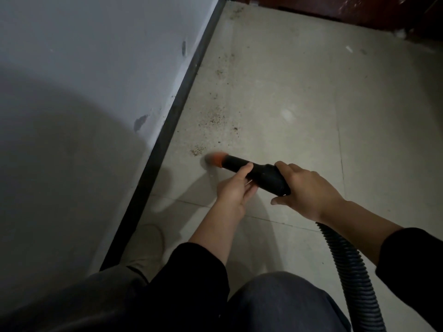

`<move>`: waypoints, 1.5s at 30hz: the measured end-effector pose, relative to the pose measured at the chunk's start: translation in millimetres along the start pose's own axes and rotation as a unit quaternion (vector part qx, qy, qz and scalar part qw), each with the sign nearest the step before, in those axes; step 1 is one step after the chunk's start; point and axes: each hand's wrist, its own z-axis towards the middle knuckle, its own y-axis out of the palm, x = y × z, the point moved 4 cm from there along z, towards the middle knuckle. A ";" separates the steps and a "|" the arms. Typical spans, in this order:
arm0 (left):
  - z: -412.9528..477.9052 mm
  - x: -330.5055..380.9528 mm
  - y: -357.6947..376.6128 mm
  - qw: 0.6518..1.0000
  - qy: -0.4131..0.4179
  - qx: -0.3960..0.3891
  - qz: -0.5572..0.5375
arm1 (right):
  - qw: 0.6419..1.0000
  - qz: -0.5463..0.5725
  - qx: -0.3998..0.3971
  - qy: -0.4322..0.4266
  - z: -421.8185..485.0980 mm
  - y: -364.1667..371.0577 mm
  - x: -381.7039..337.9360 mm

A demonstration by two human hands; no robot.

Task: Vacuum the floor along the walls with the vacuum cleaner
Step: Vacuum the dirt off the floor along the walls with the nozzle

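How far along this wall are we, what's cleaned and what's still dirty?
Done: the floor beside the baseboard nearest the person looks free of grit. In hand: left hand and right hand both grip the nozzle, its orange tip at the near end of the grit trail. Left: that trail runs on along the baseboard to the far corner, so most of this stretch seems unvacuumed.

- pale tiled floor (287,92), pretty grubby, edged on the left by a dark baseboard (182,101)
- gritty dirt (213,116) scattered along that left edge
- beige shoe (146,250) planted bottom-left
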 end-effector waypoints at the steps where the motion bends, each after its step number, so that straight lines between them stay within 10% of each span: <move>1: 0.4 -1.4 1.2 1.000 -0.003 -0.001 0.000 | 1.000 0.000 -0.001 0.004 -1.2 -0.4 1.8; 45: 6.7 18.1 11.3 0.998 -0.037 -0.027 -0.030 | 0.997 -0.065 -0.024 0.018 23.6 -24.8 -8.0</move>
